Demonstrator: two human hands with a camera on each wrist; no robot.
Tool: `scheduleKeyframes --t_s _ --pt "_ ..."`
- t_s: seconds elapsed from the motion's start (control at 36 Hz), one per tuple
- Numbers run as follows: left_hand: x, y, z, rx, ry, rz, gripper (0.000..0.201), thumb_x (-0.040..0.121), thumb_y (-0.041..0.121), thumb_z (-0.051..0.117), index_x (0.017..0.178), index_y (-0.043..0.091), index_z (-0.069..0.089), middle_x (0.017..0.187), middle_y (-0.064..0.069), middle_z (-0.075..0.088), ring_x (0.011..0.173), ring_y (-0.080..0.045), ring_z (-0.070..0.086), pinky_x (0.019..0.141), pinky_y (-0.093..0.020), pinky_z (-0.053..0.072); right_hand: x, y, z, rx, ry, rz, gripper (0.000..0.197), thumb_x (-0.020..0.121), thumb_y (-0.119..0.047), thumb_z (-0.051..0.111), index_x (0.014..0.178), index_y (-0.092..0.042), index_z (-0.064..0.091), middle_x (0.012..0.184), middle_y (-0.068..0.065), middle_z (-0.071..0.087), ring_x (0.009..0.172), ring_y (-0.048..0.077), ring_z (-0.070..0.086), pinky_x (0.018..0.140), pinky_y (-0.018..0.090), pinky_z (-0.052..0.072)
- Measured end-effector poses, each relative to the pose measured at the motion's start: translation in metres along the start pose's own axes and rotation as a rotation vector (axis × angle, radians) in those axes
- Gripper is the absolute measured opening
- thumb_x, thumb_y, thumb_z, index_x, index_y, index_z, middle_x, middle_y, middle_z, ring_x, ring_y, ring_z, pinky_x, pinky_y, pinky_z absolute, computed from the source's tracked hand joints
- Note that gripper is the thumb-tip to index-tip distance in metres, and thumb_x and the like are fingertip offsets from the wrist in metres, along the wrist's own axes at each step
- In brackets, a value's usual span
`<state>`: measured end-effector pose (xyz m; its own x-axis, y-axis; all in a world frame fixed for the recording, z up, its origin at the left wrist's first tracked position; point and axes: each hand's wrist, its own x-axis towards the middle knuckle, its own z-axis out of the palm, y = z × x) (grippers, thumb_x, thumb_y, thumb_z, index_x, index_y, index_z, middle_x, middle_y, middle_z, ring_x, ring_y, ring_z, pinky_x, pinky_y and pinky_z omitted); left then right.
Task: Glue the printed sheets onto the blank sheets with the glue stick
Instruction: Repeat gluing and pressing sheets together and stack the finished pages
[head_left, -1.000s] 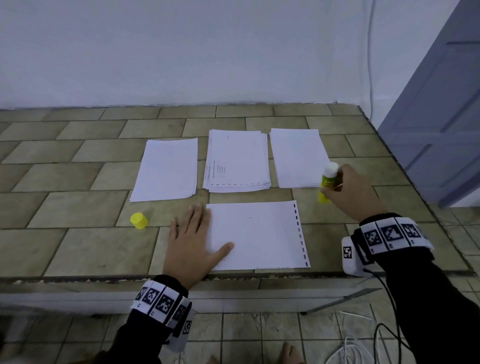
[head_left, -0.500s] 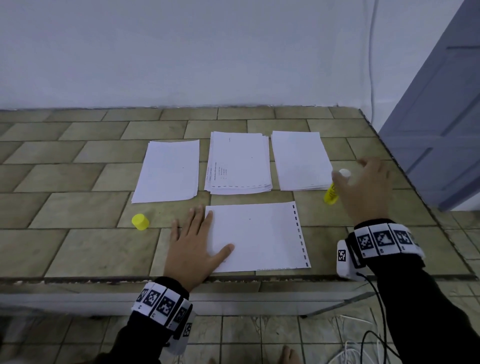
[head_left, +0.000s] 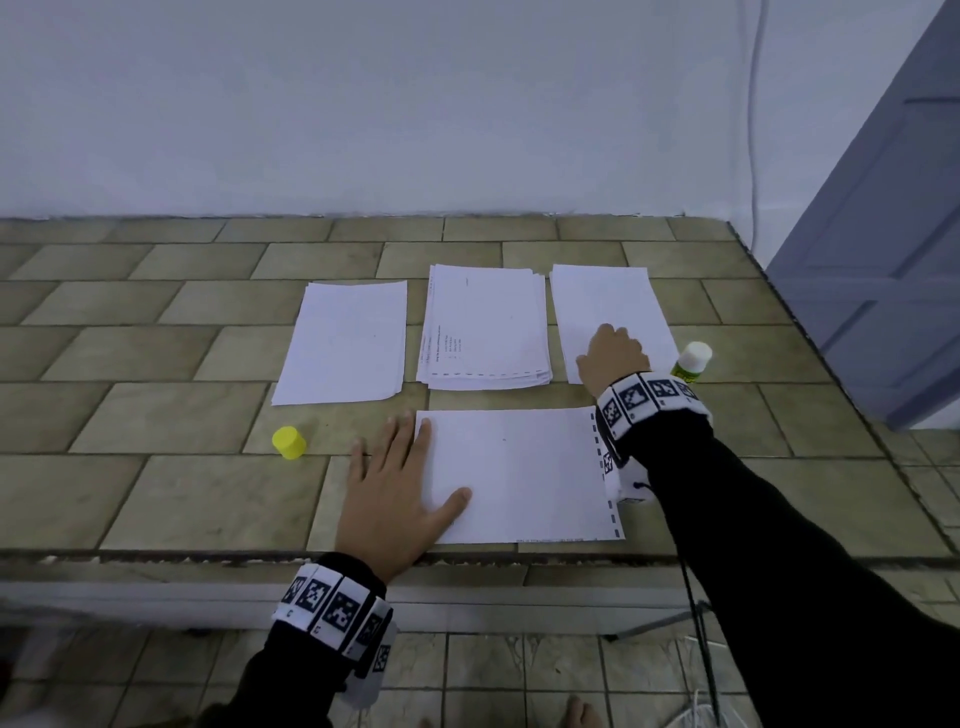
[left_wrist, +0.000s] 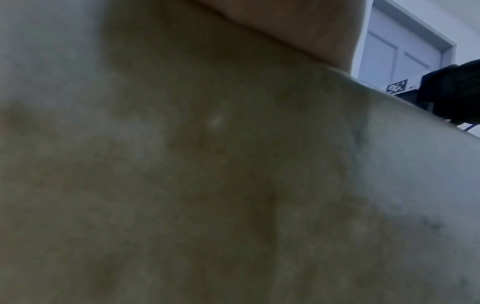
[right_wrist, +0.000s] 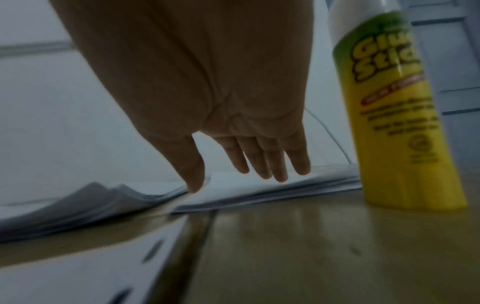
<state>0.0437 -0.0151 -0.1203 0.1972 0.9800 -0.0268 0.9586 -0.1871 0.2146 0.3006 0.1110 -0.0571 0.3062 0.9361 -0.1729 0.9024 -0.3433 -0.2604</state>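
Then the glue stick (head_left: 692, 361) stood upright and uncapped on the tiled table (head_left: 156, 493), just beside the right edge of the right-hand stack of blank sheets (head_left: 602, 306), with no hand on it. The right hand (head_left: 613, 356) hovered over that stack's near corner, fingers (right_wrist: 275, 162) straight and loosely spread, tips down toward the paper, holding nothing. The near sheet (head_left: 519, 473), edged with dashes, lay flat at the table's front; the left hand (head_left: 395, 499) pressed on its left edge, fingers extended. Behind it sat the printed stack (head_left: 485, 327) in the middle and another white stack (head_left: 345, 343) to the left. The yellow cap (head_left: 289, 442) stood apart, left of the left hand.
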Motion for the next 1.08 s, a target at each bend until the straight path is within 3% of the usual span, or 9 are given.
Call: scheduleKeyframes --t_s 0.28,0.44,0.56,0.75,0.86,0.92,1.0,1.03,1.08 --pt "0.000 -0.002 0.003 -0.005 0.016 0.000 0.098 0.080 0.080 0.010 0.158 0.021 0.007 0.165 0.000 0.001 0.152 -0.016 -0.004 0.122 -0.047 -0.006 0.014 0.005 -0.004 -0.106 -0.057 -0.015 0.039 0.092 -0.025 0.063 0.122 -0.003 0.051 0.127 0.016 0.048 0.121 0.033 0.045 0.095 0.042 0.043" --pt "0.000 0.000 0.001 -0.012 0.016 -0.008 0.099 0.079 0.080 0.008 0.158 0.021 0.003 0.165 0.002 -0.001 0.152 -0.015 -0.005 0.122 -0.046 -0.007 0.015 0.008 -0.008 -0.059 0.064 -0.036 0.025 0.094 -0.018 0.057 0.114 -0.004 0.055 0.119 0.016 0.056 0.112 0.033 0.053 0.089 0.039 0.044" --pt "-0.001 0.000 0.000 -0.039 0.019 -0.009 0.098 0.080 0.080 0.006 0.158 0.021 0.002 0.165 0.003 -0.001 0.152 -0.014 -0.006 0.121 -0.045 -0.009 0.015 0.008 -0.017 -0.007 0.161 -0.065 0.029 0.097 -0.022 0.051 0.120 -0.003 0.050 0.124 0.018 0.050 0.117 0.034 0.047 0.094 0.041 0.041" --pt "-0.001 -0.003 0.002 -0.134 0.055 -0.019 0.105 0.077 0.086 -0.008 0.158 0.021 0.003 0.165 0.005 0.000 0.151 -0.009 -0.003 0.123 -0.043 -0.006 -0.012 0.003 -0.047 0.067 0.364 -0.337 0.029 0.093 -0.025 0.057 0.116 -0.007 0.058 0.120 0.016 0.055 0.115 0.033 0.048 0.100 0.042 0.036" --pt "-0.001 -0.005 -0.001 -0.402 0.144 -0.037 0.097 0.084 0.083 0.010 0.157 0.019 0.017 0.163 0.005 0.019 0.148 -0.004 0.013 0.123 -0.042 0.000 -0.042 0.005 -0.051 0.159 0.283 -0.514 0.029 0.090 -0.027 0.062 0.118 -0.018 0.058 0.141 0.010 0.042 0.138 0.029 0.029 0.115 0.052 0.018" --pt "-0.002 -0.003 -0.008 -0.661 0.220 -0.069 0.081 0.089 0.073 0.024 0.150 0.020 0.033 0.152 0.014 0.038 0.138 0.002 0.030 0.122 -0.039 0.014 -0.059 0.009 -0.051 0.244 0.178 -0.582 0.031 0.088 -0.026 0.065 0.119 -0.022 0.059 0.152 0.007 0.030 0.146 0.024 0.011 0.118 0.050 0.010" --pt "-0.003 -0.002 -0.018 -0.970 0.325 -0.118 0.061 0.090 0.064 0.031 0.138 0.029 0.046 0.130 0.041 0.048 0.124 0.017 0.042 0.105 -0.010 0.031 -0.082 0.018 -0.045 0.343 0.005 -0.631 0.034 0.086 -0.023 0.068 0.119 -0.028 0.060 0.159 0.001 0.016 0.147 0.016 -0.003 0.113 0.033 0.010" --pt "-0.002 -0.004 -0.023 -1.062 0.331 -0.175 0.068 0.089 0.068 0.030 0.139 0.025 0.049 0.129 0.036 0.051 0.122 0.015 0.046 0.103 -0.009 0.033 -0.088 0.022 -0.041 0.346 -0.031 -0.642 0.033 0.087 -0.023 0.068 0.119 -0.029 0.061 0.160 0.000 0.013 0.148 0.015 -0.006 0.110 0.029 0.011" --pt "0.002 -0.014 -0.027 -1.225 0.299 -0.269 0.071 0.086 0.075 0.032 0.137 0.029 0.052 0.129 0.005 0.063 0.123 -0.009 0.057 0.109 -0.030 0.040 -0.096 0.031 -0.032 0.317 -0.079 -0.663 0.031 0.089 -0.024 0.067 0.118 -0.032 0.060 0.162 -0.002 0.007 0.148 0.014 -0.010 0.109 0.028 0.010"
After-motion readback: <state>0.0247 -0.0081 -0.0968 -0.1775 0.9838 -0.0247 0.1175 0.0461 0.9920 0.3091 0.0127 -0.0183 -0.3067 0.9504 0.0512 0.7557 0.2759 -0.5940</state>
